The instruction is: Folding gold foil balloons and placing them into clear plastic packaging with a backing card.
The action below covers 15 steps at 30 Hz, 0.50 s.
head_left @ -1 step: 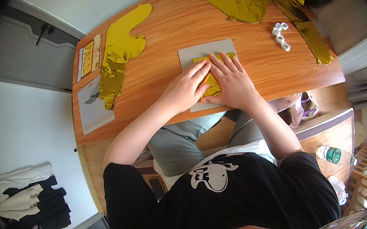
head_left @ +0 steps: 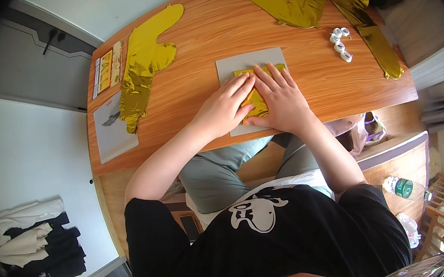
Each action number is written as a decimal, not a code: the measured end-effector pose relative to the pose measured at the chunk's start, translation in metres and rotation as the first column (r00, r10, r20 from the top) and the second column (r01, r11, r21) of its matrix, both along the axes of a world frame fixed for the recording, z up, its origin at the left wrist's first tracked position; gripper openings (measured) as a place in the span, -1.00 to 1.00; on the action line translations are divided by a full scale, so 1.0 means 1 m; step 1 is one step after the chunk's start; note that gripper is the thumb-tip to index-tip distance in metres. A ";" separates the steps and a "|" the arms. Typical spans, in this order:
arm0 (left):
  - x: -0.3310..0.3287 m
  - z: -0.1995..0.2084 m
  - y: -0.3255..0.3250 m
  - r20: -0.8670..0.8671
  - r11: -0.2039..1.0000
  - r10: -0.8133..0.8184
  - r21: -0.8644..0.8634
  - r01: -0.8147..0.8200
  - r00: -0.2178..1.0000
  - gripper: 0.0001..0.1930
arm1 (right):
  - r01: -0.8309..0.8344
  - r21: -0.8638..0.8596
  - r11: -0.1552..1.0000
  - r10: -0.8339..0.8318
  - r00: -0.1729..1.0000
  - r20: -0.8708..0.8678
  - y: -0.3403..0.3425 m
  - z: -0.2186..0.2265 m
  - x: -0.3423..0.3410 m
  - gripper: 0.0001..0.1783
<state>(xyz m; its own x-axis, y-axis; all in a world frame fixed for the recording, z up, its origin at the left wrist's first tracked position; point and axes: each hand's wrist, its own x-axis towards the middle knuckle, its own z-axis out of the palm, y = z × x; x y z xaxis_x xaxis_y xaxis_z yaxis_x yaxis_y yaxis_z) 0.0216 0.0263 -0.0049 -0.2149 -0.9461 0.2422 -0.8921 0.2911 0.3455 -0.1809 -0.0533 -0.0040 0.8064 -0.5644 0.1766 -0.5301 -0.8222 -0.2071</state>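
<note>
My left hand (head_left: 226, 105) and my right hand (head_left: 283, 98) lie flat, fingers stretched out, on a folded piece of shiny gold foil (head_left: 258, 107). Their index fingertips nearly meet at the foil's far part. Much of the foil is hidden under the palms; its gold shows between the hands and past the fingertips. Beneath it lies a flat grey sheet (head_left: 226, 67), close to the near edge of the wooden table (head_left: 197, 64).
Flat gold foil balloons lie at the left (head_left: 149, 48), far right (head_left: 294, 7) and right edge (head_left: 379, 52). White ribbon rolls (head_left: 339, 47) sit at right. A printed card (head_left: 106, 72) and a translucent sleeve (head_left: 115, 142) lie at left. A bottle (head_left: 403, 187) is lower right.
</note>
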 end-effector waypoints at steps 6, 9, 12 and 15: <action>0.007 0.009 -0.001 0.125 0.990 -0.109 0.105 0.096 0.986 -0.21 | 0.001 0.010 1.000 -0.001 0.999 0.032 -0.002 0.000 0.001 0.16; 0.009 0.011 -0.003 0.164 0.989 -0.140 0.073 0.130 0.977 -0.23 | 0.001 0.034 0.999 -0.003 0.998 0.064 -0.002 0.003 0.002 0.16; 0.010 0.012 -0.006 0.214 0.988 -0.154 0.027 0.151 0.965 -0.25 | 0.004 0.049 0.999 -0.007 0.998 0.060 -0.002 0.004 0.003 0.16; 0.010 0.012 -0.009 0.225 0.988 -0.154 0.015 0.154 0.962 -0.25 | -0.007 0.059 0.998 0.004 0.998 0.063 -0.004 0.007 0.003 0.12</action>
<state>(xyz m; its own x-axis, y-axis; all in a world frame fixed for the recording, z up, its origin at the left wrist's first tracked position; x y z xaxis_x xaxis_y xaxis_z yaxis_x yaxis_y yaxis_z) 0.0313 0.0175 0.0072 -0.4071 -0.8968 0.1736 -0.8911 0.4316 0.1403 -0.1779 -0.0572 0.0026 0.7980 -0.5709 0.1932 -0.5101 -0.8104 -0.2881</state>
